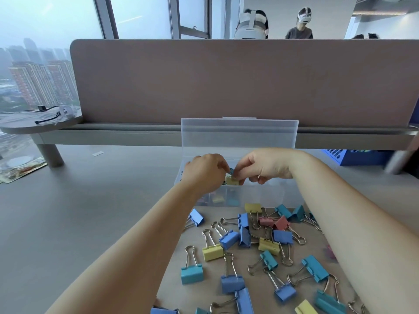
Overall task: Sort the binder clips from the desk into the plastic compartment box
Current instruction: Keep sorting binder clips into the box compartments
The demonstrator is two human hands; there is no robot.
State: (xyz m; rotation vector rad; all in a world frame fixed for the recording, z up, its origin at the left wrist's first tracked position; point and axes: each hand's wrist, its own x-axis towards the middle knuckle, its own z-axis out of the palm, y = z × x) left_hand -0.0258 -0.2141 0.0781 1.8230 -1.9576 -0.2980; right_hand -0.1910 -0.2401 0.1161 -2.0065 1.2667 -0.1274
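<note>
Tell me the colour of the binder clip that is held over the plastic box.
Pale yellow. The binder clip shows best in the head view.

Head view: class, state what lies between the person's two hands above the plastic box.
A yellow binder clip, pinched by both the left hand and right hand over the plastic compartment box, seen in the head view.

Faces a dusty-pink partition panel [226,80] across a grey desk [90,211], with a low grey shelf [113,133] on a round leg [48,155] along its foot. Looks left through tall grey-framed windows [140,17] onto hazy red-brick high-rises [34,80] in flat daylight. Shows two people in white headsets [251,24] beyond the panel.
</note>
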